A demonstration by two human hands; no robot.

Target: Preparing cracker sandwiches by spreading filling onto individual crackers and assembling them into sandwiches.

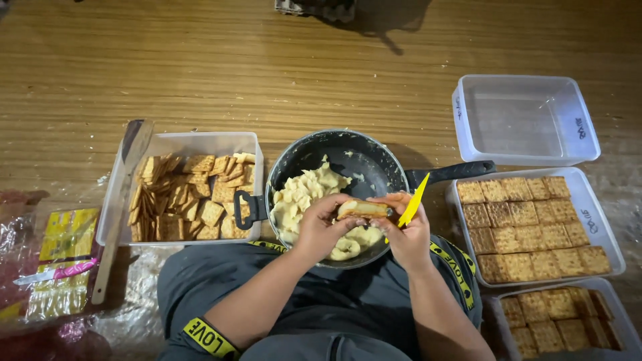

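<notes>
Both hands meet over the black pan point(374, 167), near its 5 o'clock rim. The left hand point(319, 230) is curled shut around a filled cracker point(362, 209), fingers cupped beneath and thumb on top. The cracker looks golden-brown on its upper face, with a pale, creamy layer bulging along its edge (too small to tell whether a second cracker sits underneath). The right hand point(406, 235) closes on the same cracker's far end and also pinches a small yellow knife point(413, 201), whose blade points up toward 1 o'clock.

Inside the pan lies a lumpy heap of pale yellow filling point(304, 195), massed toward 8 o'clock. At 9 o'clock of the pan stands a clear tub of loose crackers point(189, 195), jumbled at all angles. At 3 o'clock, a tray of finished crackers point(528, 219) is packed in neat rows, with another tray point(558, 321) below it at 4 o'clock and an empty clear tub point(525, 117) at 2 o'clock. Everything rests on a wood-grained floor point(200, 67).
</notes>
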